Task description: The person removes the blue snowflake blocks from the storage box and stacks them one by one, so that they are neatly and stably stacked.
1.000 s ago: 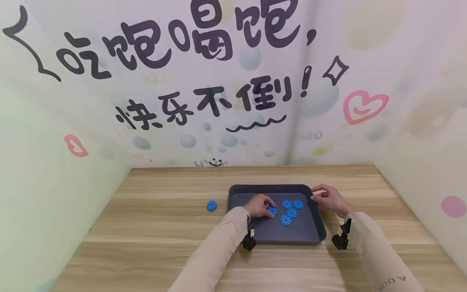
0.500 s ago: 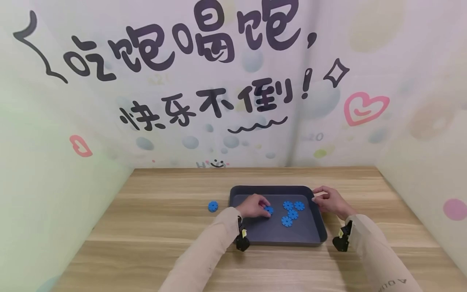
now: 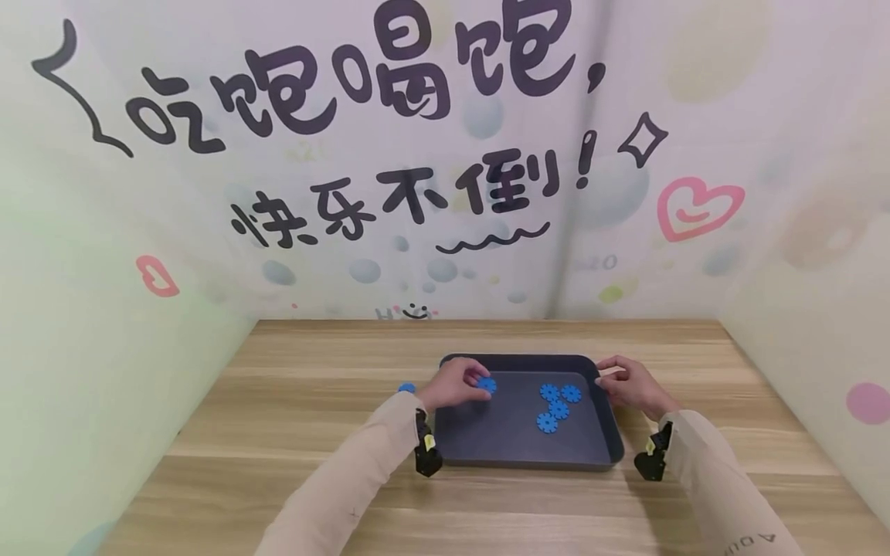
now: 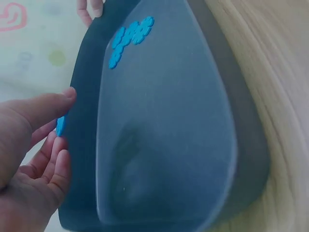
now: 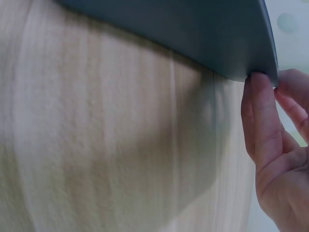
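Observation:
My left hand [image 3: 452, 384] pinches a blue notched disc [image 3: 487, 384] between thumb and fingers, above the left part of a dark grey tray [image 3: 501, 440]. In the left wrist view the disc [image 4: 61, 125] is mostly hidden by the fingers. Several similar blue discs [image 3: 558, 409] lie in a cluster on the right part of the tray floor. My right hand [image 3: 636, 388] grips the tray's far right corner, and the right wrist view has its fingers [image 5: 264, 111] against the outer wall. Another blue piece [image 3: 406, 388] sits on the table left of the tray, partly covered by my left arm.
The tray stands on a wood-grain table [image 3: 313, 440], its raised rim all around. White printed walls [image 3: 487, 270] enclose the table at the back and both sides. A black wrist camera [image 3: 427, 452] hangs under my left wrist, another [image 3: 651, 459] under my right.
My left hand has moved left and slightly away from me, carrying the blue disc off from the others. The right hand stays at the tray corner.

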### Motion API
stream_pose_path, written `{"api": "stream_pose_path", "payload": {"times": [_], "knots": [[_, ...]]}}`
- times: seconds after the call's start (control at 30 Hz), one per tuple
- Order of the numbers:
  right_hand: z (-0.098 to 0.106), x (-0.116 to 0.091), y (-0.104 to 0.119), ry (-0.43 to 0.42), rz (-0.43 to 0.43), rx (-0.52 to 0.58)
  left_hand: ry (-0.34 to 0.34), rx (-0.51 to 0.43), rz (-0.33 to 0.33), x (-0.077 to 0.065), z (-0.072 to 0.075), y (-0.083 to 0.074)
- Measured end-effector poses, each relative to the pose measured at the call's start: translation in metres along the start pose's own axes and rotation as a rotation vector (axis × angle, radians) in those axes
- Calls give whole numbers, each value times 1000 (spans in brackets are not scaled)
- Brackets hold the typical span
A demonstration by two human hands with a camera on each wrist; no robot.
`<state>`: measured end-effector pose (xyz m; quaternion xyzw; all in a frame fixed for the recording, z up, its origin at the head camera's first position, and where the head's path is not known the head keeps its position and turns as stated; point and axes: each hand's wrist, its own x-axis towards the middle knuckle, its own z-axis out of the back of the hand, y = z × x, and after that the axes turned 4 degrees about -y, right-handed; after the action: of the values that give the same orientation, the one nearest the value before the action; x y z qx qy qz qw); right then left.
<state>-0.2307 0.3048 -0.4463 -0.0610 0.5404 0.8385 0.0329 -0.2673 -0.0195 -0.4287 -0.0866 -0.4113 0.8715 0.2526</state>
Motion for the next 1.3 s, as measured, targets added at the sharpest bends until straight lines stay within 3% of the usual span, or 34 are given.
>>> {"api": "stream_pose_path", "payload": {"times": [0.2, 0.33, 0.43, 0.5, 0.73, 1.0, 1.3], "knots": [[0, 2, -2, 8, -1, 19, -49, -44, 20, -10, 12, 5], [0, 2, -2, 4, -6, 11, -69, -93, -35, -14, 20, 19], [1, 2, -2, 4, -14, 4, -91, -103, -34, -18, 26, 25], [2, 2, -2, 8, -16, 3, -106, -105, 7, -24, 31, 22], [2, 1, -2, 5, -33, -8, -169, -123, 13, -38, 44, 38], [3, 2, -1, -1, -23, -16, -252, -36, 32, -50, 52, 60], [2, 3, -3, 5, 4, -8, -340, -30, 110, -56, 50, 76]]}}
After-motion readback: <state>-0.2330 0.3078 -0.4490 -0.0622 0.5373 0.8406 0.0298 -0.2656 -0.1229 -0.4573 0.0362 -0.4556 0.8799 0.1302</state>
